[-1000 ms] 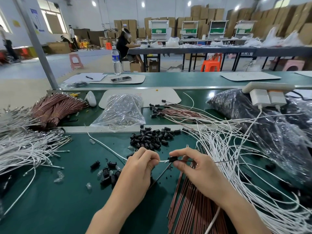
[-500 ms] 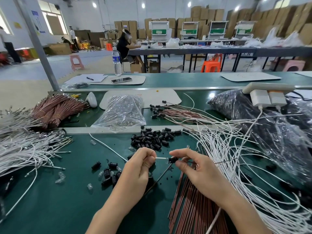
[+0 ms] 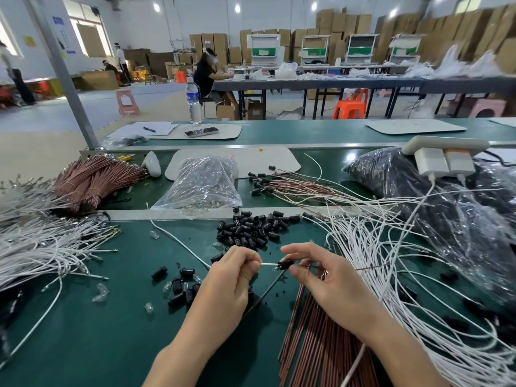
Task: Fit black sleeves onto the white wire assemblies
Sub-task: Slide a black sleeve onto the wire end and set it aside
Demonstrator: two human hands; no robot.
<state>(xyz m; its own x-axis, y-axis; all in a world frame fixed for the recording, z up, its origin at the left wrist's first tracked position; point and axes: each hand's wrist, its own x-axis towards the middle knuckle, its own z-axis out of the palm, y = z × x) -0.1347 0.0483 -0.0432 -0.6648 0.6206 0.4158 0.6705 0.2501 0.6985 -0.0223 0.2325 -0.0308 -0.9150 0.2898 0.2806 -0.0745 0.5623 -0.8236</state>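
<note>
1. Two hands met low over the green bench [image 3: 83,317]: left hand [image 3: 231,277] pinched shut on a white wire [image 3: 268,264], right hand [image 3: 321,277] pinched on a black sleeve [image 3: 285,264].
2. Held between the hands, sleeve and wire tip, nearly touching; whether the tip had entered the bore, too small to tell.
3. Lay with its long axis running straight from left fingertips [image 3: 255,262] to right fingertips [image 3: 296,270], roughly level, the sleeve's opening apparently turned toward the left hand.
4. Sat closer to the right hand, the sleeve gripped there between thumb and forefinger; only a short bare stretch of wire showed beyond the left pinch.
5. Trailed away from behind the left hand, up and leftward across the bench, the rest of that wire.
6. Rested just beyond both hands, a pile of loose sleeves [image 3: 252,230]; a smaller scatter [image 3: 178,286] lay beside the left hand.
7. Spread out past the right hand, a tangle of white wires [image 3: 391,261]; under the right wrist, a bundle of copper-coloured rods [image 3: 315,339].
8. Judged mid-fit: next called for a straight push along that shared axis, hands closing together, either hand able to drive.
9. Risked a buckled wire tip if the short free stretch bent off-line.
</note>
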